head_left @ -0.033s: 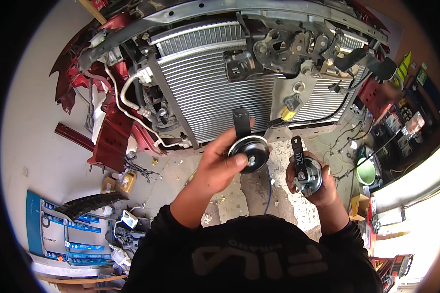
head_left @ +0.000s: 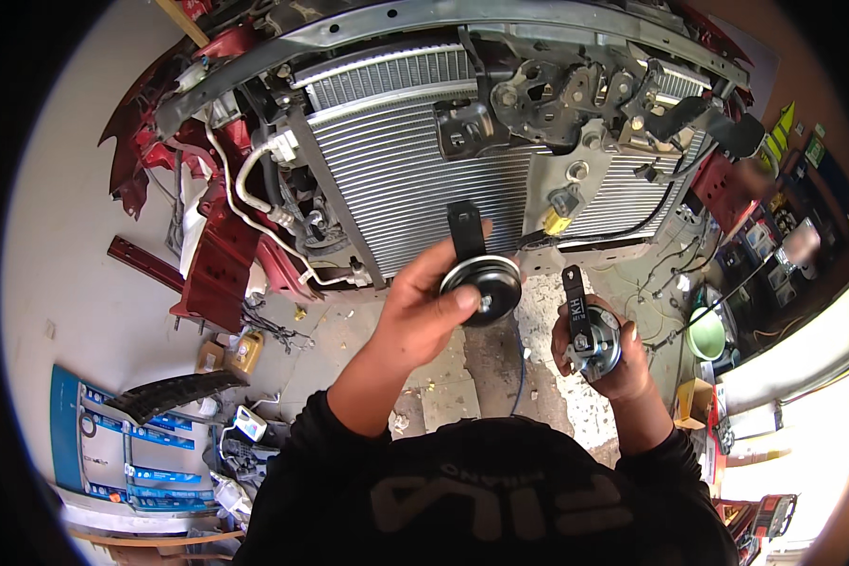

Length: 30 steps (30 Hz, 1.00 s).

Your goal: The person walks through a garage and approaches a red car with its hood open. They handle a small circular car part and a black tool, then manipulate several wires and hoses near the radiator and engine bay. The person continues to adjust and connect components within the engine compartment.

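Note:
My left hand [head_left: 410,316] grips a round black car horn [head_left: 496,300] with a pale rim, thumb on the middle of its face. A flat black bracket [head_left: 464,226] rises from this horn in front of the radiator fins. In my right hand [head_left: 635,377], lower and to the right, sits a second car horn [head_left: 606,351]. Its back is turned up, showing a metal body and a black strip bracket [head_left: 574,292] that points away from me. Beyond both hands stands the radiator [head_left: 415,179] of an opened car front, with a yellow connector [head_left: 557,224] hanging before it.
A latch mechanism [head_left: 566,90] and crossbar [head_left: 387,17] span the top. Red body panels [head_left: 219,259] jut out at left. Loose cables, a green basin [head_left: 706,332] and a cardboard box [head_left: 694,401] lie at right. A blue panel [head_left: 66,424] is at lower left.
My left hand and its horn have risen very slightly toward the radiator. My right hand holds its horn almost unmoved.

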Motion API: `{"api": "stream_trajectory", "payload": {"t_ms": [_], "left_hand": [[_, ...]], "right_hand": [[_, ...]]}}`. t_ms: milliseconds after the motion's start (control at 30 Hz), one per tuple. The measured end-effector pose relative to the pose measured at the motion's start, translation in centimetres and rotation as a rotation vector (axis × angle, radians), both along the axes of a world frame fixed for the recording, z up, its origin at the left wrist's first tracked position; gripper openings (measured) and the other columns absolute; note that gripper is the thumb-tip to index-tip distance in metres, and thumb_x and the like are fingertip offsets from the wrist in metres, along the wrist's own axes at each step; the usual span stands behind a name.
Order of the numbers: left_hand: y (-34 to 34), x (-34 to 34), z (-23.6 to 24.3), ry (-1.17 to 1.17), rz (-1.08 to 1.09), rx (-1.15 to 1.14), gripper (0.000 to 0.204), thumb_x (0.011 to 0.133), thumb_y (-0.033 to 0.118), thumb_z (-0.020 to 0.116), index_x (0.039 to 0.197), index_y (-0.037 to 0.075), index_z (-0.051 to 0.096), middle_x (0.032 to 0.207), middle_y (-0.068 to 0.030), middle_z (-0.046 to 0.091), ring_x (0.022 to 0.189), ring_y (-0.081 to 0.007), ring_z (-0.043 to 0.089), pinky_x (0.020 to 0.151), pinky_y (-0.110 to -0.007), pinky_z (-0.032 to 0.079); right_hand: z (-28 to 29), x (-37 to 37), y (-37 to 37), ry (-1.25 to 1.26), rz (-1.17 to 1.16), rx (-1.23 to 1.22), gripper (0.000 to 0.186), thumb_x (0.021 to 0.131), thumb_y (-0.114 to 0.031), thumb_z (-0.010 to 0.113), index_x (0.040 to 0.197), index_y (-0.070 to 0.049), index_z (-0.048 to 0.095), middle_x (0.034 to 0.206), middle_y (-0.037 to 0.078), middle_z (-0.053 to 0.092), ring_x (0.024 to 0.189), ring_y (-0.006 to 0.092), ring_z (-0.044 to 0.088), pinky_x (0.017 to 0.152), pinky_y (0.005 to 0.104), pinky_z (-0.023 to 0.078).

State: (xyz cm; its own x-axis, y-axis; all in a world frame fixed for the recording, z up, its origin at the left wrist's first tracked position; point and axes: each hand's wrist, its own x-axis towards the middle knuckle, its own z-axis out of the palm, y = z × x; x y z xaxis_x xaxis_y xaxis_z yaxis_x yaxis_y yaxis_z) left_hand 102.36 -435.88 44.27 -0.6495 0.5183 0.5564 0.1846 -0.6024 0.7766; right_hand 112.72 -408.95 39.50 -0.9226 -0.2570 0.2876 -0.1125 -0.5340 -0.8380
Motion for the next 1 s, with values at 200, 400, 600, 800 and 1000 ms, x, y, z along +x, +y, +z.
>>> {"api": "stream_trajectory", "payload": {"t_ms": [200,400,600,800,1000], "left_hand": [[1.1,-1.3,3.4,0.098,0.098,-0.020,0.060,0.105,0.015,0.064,0.159,-0.005,0.046,0.131,-0.0239,0.073,0.119,-0.0381,0.075,0.108,-0.049,0.056],[2.0,-2.5,5.0,0.168,0.150,0.009,0.058,0.106,0.015,0.065,0.157,-0.005,0.048,0.127,-0.0236,0.075,0.116,-0.0372,0.076,0.106,-0.049,0.058],[2.7,-3.0,4.6,0.100,0.116,0.071,0.052,0.106,0.016,0.066,0.153,-0.004,0.054,0.126,-0.0233,0.076,0.115,-0.0377,0.076,0.106,-0.050,0.058],[3.5,-3.1,4.2,0.042,0.176,0.062,0.049,0.106,0.019,0.067,0.148,-0.005,0.057,0.124,-0.0201,0.077,0.113,-0.0346,0.077,0.104,-0.048,0.060],[4.3,-3.5,4.4,-0.076,0.142,0.145,0.035,0.106,0.017,0.068,0.133,-0.004,0.061,0.120,-0.0191,0.077,0.112,-0.0311,0.078,0.101,-0.043,0.062]], "right_hand": [[-0.5,0.3,0.3,-0.001,0.003,0.024,0.093,0.094,-0.078,0.066,0.141,0.001,0.055,0.106,0.016,0.069,0.088,0.0245,0.068,0.071,0.0364,0.055],[-1.0,0.5,0.9,-0.014,0.005,0.005,0.093,0.094,-0.077,0.066,0.142,0.001,0.055,0.106,0.017,0.070,0.089,0.0248,0.069,0.072,0.0366,0.057],[-1.3,0.5,1.2,-0.034,-0.016,0.011,0.094,0.093,-0.079,0.067,0.140,0.002,0.057,0.106,0.017,0.070,0.087,0.0249,0.069,0.070,0.0372,0.056],[-1.2,0.6,1.2,-0.043,-0.034,0.017,0.094,0.092,-0.078,0.069,0.139,0.002,0.057,0.104,0.017,0.071,0.085,0.0256,0.069,0.069,0.0375,0.055],[-1.7,0.5,1.4,-0.056,-0.038,0.011,0.095,0.091,-0.077,0.070,0.140,0.003,0.057,0.103,0.018,0.071,0.085,0.0267,0.070,0.068,0.0376,0.056]]}}
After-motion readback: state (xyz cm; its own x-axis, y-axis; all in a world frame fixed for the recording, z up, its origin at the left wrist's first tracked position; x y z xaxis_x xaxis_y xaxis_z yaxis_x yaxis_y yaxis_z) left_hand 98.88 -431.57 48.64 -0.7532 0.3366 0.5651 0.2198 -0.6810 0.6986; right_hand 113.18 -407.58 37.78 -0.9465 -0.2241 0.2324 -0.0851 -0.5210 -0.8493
